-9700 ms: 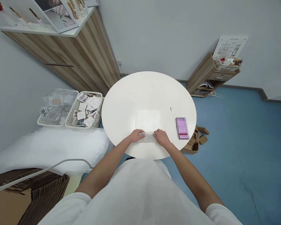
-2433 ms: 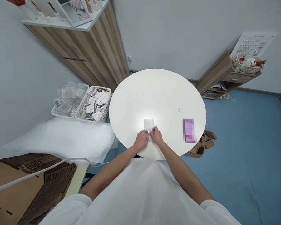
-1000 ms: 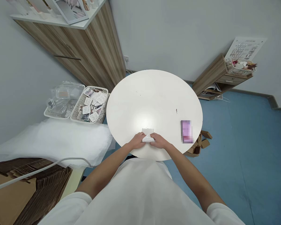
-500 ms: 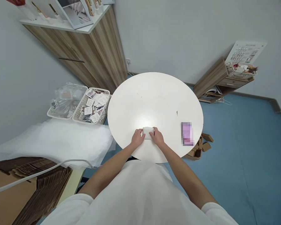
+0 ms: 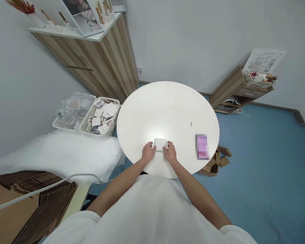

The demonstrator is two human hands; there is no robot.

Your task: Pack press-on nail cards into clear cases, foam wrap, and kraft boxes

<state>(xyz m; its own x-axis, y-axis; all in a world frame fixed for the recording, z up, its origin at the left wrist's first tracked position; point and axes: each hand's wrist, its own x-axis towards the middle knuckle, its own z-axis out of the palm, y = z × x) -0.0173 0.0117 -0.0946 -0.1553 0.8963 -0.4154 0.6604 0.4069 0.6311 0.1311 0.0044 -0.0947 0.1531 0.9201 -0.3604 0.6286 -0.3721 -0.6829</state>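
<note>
A small, flat white packet (image 5: 160,144), apparently wrapped in thin white sheet, lies near the front edge of the round white table (image 5: 167,108). My left hand (image 5: 148,151) grips its left side, thumb on the near corner and fingers curled by the edge. On the opposite side my right hand (image 5: 170,152) does the same, its thumb pressing the lower right corner. What is inside the packet is hidden. Right of my hands, a blurred purple rectangular thing (image 5: 202,146) lies on the table.
Left of the table stand a basket of printed cards (image 5: 103,117) and a basket of clear plastic boxes (image 5: 75,110). Nearer are white sheets (image 5: 66,152) and stacked flat cardboard (image 5: 48,206), crossed by a pale cable (image 5: 53,184). Cardboard boxes (image 5: 215,164) sit below the table's right edge.
My fingers have loosened a little and spread at the packet's sides, and its top looks flatter. The packet stays in about the same place. The view has tilted slightly.
</note>
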